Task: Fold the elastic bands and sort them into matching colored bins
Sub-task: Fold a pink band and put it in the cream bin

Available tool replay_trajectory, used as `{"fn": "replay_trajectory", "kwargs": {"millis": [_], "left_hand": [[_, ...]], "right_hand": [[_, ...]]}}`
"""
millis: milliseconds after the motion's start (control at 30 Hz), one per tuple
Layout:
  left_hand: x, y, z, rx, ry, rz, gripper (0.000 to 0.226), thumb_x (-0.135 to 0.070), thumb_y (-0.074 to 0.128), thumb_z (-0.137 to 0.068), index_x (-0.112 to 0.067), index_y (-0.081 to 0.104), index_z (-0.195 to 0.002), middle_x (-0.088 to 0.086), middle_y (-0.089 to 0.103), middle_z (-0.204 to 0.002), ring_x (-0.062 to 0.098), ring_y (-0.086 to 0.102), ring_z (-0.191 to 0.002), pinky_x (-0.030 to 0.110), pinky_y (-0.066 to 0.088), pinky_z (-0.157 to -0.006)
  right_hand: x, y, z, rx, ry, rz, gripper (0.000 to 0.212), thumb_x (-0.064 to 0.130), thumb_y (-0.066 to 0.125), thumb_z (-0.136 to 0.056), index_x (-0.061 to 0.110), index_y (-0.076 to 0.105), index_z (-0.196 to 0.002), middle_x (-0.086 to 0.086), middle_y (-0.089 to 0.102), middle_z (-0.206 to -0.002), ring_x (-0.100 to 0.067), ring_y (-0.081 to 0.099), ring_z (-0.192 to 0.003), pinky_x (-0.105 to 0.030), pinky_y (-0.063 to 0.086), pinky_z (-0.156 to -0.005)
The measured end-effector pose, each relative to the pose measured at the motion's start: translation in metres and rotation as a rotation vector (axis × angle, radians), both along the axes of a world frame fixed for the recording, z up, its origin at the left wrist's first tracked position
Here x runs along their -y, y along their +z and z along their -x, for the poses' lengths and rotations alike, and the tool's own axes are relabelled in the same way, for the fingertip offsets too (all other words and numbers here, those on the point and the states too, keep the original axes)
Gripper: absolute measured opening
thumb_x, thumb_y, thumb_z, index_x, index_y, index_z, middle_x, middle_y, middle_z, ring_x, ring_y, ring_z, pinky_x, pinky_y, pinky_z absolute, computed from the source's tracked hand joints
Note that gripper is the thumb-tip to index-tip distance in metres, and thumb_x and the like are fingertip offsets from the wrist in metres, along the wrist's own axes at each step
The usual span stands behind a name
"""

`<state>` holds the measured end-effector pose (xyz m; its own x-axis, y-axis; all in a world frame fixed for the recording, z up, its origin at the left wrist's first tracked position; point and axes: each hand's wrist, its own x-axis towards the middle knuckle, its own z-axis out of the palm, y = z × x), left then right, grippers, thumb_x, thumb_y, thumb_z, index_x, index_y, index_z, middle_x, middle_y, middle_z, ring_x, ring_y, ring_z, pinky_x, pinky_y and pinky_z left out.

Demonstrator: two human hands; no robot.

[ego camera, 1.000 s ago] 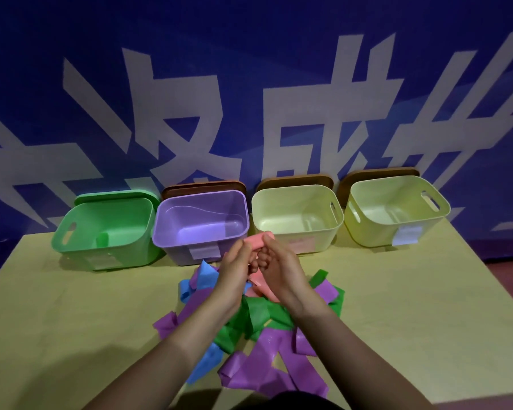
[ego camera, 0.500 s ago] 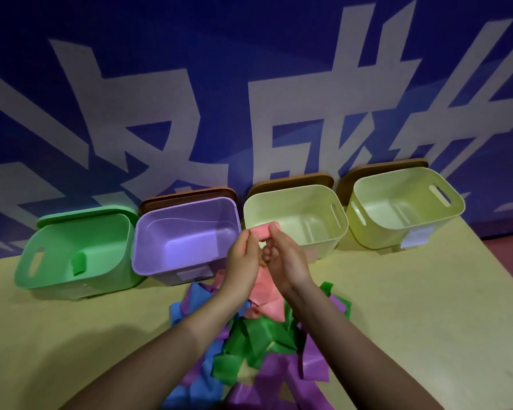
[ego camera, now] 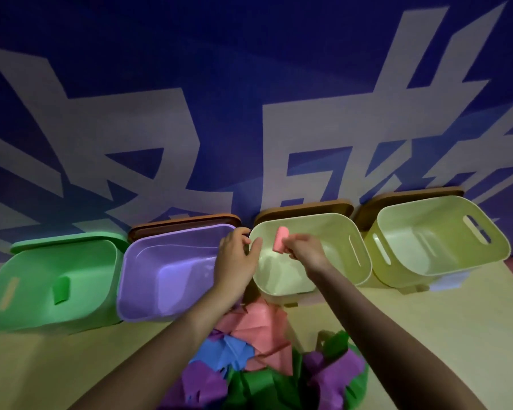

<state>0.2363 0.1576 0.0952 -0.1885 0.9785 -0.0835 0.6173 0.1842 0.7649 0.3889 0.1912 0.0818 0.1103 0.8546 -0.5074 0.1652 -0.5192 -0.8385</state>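
My pile (ego camera: 261, 359) cut off at 6 o'clock, right hand (ego camera: 305, 250) pinching pink roll (ego camera: 280, 239) over cream bin (ego camera: 356, 232), left hand (ego camera: 238, 257) released, green bin (ego camera: 107, 261) holding one green roll (ego camera: 61, 290).

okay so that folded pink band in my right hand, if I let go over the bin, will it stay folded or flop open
The folded pink band probably springs partly open: the loose bands on the table lie creased and floppy. It looks light, pinched by fingertips of the right hand alone, so it should drop softly.

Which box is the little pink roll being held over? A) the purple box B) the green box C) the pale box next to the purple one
C: the right hand pinches the pink roll above the pale box beside the purple box.
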Motion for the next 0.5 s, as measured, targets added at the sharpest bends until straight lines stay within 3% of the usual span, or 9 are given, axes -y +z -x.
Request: {"fn": "replay_trajectory", "kwargs": {"millis": [100, 200, 333, 433, 500], "left_hand": [[-0.003, -0.019, 0.003, -0.119, 0.009, -0.052, 0.04, -0.025, 0.054, -0.093, -0.014, 0.049, -0.131, 0.005, 0.054, -0.125, 0.022, 0.044, -0.121, 0.035, 0.039, -0.097], [-0.004, -0.035, 0.001, -0.205, -0.016, -0.123, 0.044, -0.017, 0.05, -0.095, -0.013, 0.045, -0.138, 0.008, 0.046, -0.137, 0.024, 0.04, -0.127, 0.037, 0.037, -0.104], [-0.012, -0.041, 0.003, -0.127, 0.095, -0.076, 0.045, -0.017, 0.05, -0.096, -0.012, 0.044, -0.14, 0.011, 0.033, -0.147, 0.028, 0.033, -0.135, 0.04, 0.033, -0.107], [-0.013, -0.044, 0.005, -0.085, 0.063, -0.105, 0.036, -0.021, 0.049, -0.097, -0.015, 0.053, -0.132, 0.009, 0.029, -0.147, 0.026, 0.033, -0.135, 0.028, 0.032, -0.102], [-0.012, -0.046, 0.005, -0.073, 0.057, -0.125, 0.029, -0.022, 0.051, -0.097, -0.017, 0.059, -0.124, 0.007, 0.028, -0.148, 0.023, 0.033, -0.135, 0.022, 0.029, -0.098]], "right_hand": [[-0.024, -0.026, -0.001, 0.339, 0.281, 0.076, 0.018, 0.013, 0.06, -0.084, 0.01, 0.067, -0.068, -0.006, 0.064, -0.077, -0.019, 0.058, -0.071, -0.027, 0.046, -0.066], [-0.04, -0.047, 0.005, 0.509, 0.474, 0.169, 0.023, 0.014, 0.059, -0.084, 0.01, 0.056, -0.061, -0.008, 0.059, -0.074, -0.023, 0.056, -0.072, -0.026, 0.043, -0.064], [-0.053, -0.065, 0.018, 0.532, 0.522, 0.191, 0.026, 0.011, 0.058, -0.083, 0.013, 0.05, -0.058, -0.005, 0.053, -0.064, -0.023, 0.054, -0.067, -0.023, 0.041, -0.054], [-0.054, -0.074, 0.027, 0.533, 0.544, 0.182, 0.029, 0.013, 0.059, -0.085, 0.018, 0.046, -0.059, -0.004, 0.053, -0.07, -0.023, 0.052, -0.074, -0.024, 0.041, -0.058], [-0.053, -0.079, 0.03, 0.552, 0.524, 0.21, 0.026, 0.012, 0.059, -0.082, 0.017, 0.048, -0.059, -0.003, 0.054, -0.067, -0.023, 0.054, -0.073, -0.022, 0.039, -0.051]]}}
